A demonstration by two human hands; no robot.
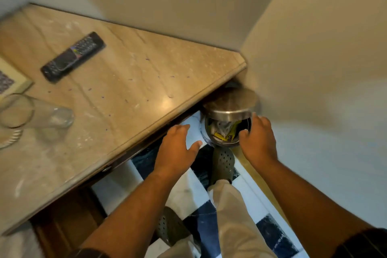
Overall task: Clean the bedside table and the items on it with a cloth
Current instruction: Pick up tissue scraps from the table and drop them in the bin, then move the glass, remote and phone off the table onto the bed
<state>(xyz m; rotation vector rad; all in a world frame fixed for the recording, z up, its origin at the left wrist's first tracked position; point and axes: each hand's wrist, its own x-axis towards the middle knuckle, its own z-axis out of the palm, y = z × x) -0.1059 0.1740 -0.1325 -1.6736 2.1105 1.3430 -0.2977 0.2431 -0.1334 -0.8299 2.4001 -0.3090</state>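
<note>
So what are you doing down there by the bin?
The person is standing at the corner of the table with a foot at the base of a small metal bin, whose lid is up, showing rubbish inside. Both hands are open and empty: the left hand hovers beside the bin, the right hand is at its rim. No cloth is in sight. On the dusty table lie a remote and a glass.

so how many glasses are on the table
1. The glass stands at the left edge of the table, in front of the remote. More may sit out of view to the left.
</note>
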